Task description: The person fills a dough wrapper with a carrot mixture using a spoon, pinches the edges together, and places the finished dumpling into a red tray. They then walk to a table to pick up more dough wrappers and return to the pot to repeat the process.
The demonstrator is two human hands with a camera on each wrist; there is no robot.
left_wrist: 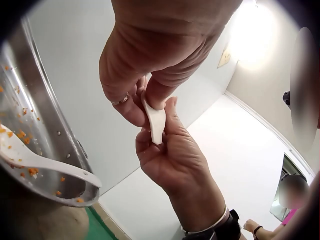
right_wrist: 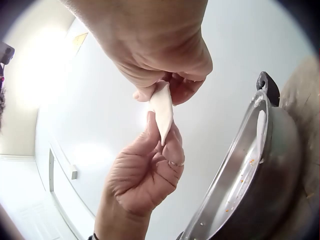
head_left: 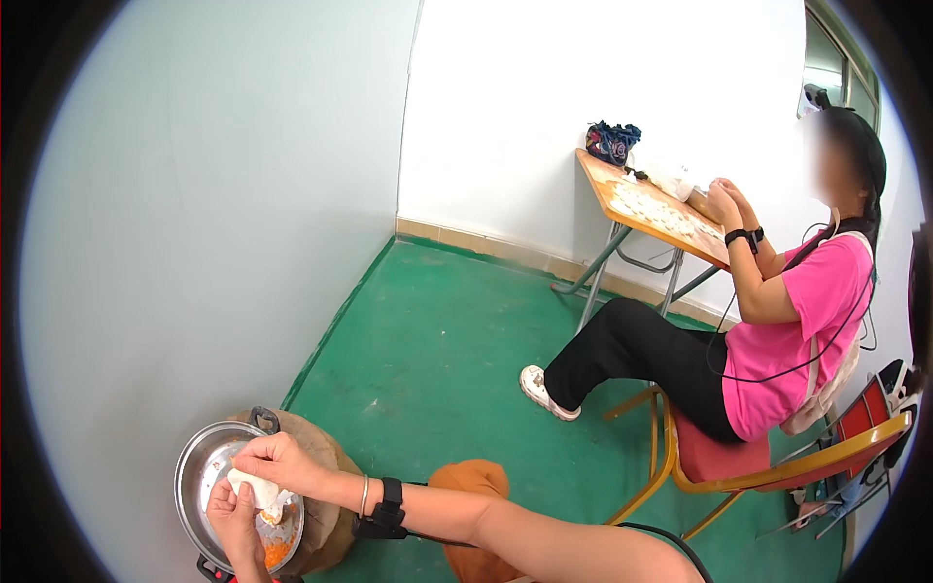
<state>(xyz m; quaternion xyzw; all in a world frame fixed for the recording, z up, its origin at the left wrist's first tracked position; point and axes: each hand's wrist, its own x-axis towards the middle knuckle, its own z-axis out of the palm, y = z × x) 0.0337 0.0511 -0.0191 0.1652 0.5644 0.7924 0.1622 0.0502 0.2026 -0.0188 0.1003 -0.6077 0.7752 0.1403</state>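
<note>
Both hands pinch one small white dumpling [head_left: 257, 489], its dough folded over into a half-moon, seen edge-on in the left wrist view. My left hand [head_left: 234, 522], with a ring on one finger, grips it from one side between thumb and fingers. From the opposite side my right hand [head_left: 280, 461] pinches the dough edge [right_wrist: 163, 111]. Beneath the hands in the head view stands a steel pot [head_left: 185, 486] with orange bits of filling [head_left: 276, 554] in it. A white spoon [left_wrist: 55, 165] lies inside the pot, smeared with filling.
The pot rests on a brown covered stand [head_left: 326, 476] beside the wall. An orange-brown object [head_left: 471, 476] is under my right forearm. Across the green floor [head_left: 428, 360], a person in pink [head_left: 797, 340] sits at a wooden table [head_left: 607, 199] with several dough pieces.
</note>
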